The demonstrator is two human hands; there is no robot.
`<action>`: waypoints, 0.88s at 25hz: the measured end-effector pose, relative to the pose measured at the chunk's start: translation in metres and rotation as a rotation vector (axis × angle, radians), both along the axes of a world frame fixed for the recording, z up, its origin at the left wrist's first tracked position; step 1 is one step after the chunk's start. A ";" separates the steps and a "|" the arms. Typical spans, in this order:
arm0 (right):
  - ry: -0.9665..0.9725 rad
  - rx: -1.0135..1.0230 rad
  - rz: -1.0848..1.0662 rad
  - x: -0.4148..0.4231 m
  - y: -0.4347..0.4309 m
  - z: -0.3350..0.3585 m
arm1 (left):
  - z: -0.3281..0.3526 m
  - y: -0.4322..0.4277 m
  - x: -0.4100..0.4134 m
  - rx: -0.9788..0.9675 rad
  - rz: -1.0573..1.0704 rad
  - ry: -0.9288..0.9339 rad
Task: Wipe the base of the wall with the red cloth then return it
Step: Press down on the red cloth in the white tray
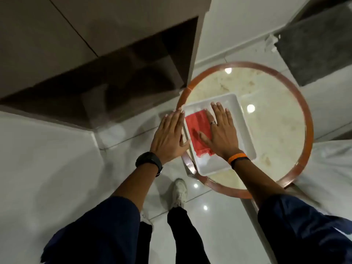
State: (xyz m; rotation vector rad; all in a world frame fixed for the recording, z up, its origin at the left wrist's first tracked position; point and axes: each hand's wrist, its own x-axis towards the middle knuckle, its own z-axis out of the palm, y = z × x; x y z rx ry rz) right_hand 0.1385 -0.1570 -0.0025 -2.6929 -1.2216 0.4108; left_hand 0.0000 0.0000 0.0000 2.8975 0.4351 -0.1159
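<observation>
A folded red cloth [196,128] lies in a white rectangular tray [245,134] on a round table. My right hand [222,130] lies flat, fingers spread, over the cloth's right side and the tray. My left hand [169,136] is flat too, fingers together, hovering at the tray's left rim with its thumb reaching toward the cloth. Neither hand grips anything. The base of the white wall [228,52] runs behind the table.
The round table [304,115] has a marble top and a wooden rim. A brown cabinet [95,54] with a dark recess stands to the left. A grey block [320,46] sits at the upper right. My shoe [179,191] rests on the glossy white floor tiles.
</observation>
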 end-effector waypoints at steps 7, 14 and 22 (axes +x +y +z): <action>0.051 -0.095 0.051 -0.003 -0.007 -0.104 | -0.077 -0.017 0.012 -0.009 -0.007 0.105; -0.016 0.058 -0.113 -0.014 0.010 -0.115 | -0.092 -0.014 0.010 -0.019 -0.018 0.104; 0.013 0.350 -0.302 -0.028 0.026 -0.054 | -0.075 0.012 -0.017 -0.073 -0.061 0.084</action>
